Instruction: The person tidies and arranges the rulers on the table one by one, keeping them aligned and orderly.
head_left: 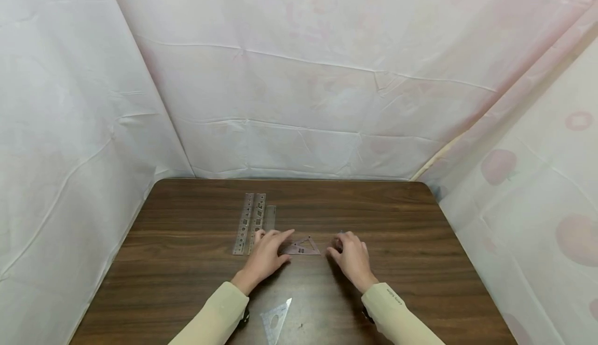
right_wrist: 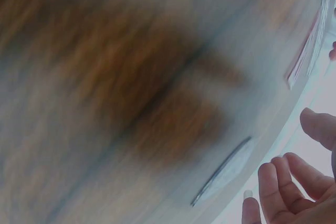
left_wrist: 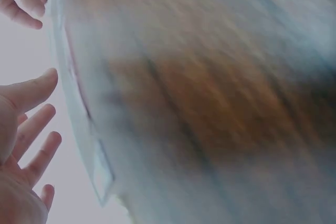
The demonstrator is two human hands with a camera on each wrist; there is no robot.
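While both wrist views are blurring into streaks of brown, the head view is showing the left hand (head_left: 266,254) lying flat on the wooden table (head_left: 187,262), its fingers stretched out straight and touching the nine o'clock corner of a small clear set square (head_left: 302,247). The right hand (head_left: 351,254) is resting at the set square's three o'clock, near it, with fingers curling loosely downward; whether it is pinching anything cannot be told. Three clear rulers (head_left: 252,223) are lying side by side at eleven o'clock from the left hand. A second clear triangle (head_left: 275,320) is lying at six o'clock, between the two sleeves.
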